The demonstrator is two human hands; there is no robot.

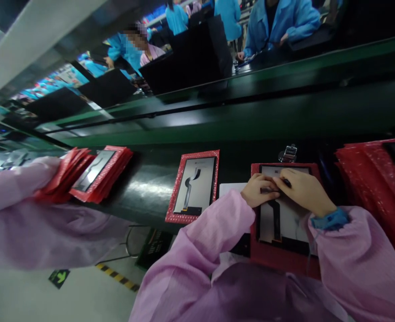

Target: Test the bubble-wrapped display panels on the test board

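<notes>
In front of me a display panel lies back side up on a red sheet, with a dark flex cable running along it. My left hand rests over the panel's upper part, fingers curled in and pressed together. My right hand meets it there, thumb and fingers pinched; a small dark thing shows between its fingers. What either hand grips at the fingertips is too small or covered to name. A blue band circles my right wrist.
Left of my hands, another panel lies on red bubble wrap. Further left are stacked red bubble-wrap pouches beside a co-worker's pink sleeve. More red wrap is piled at right. A metal clip sits behind the panel.
</notes>
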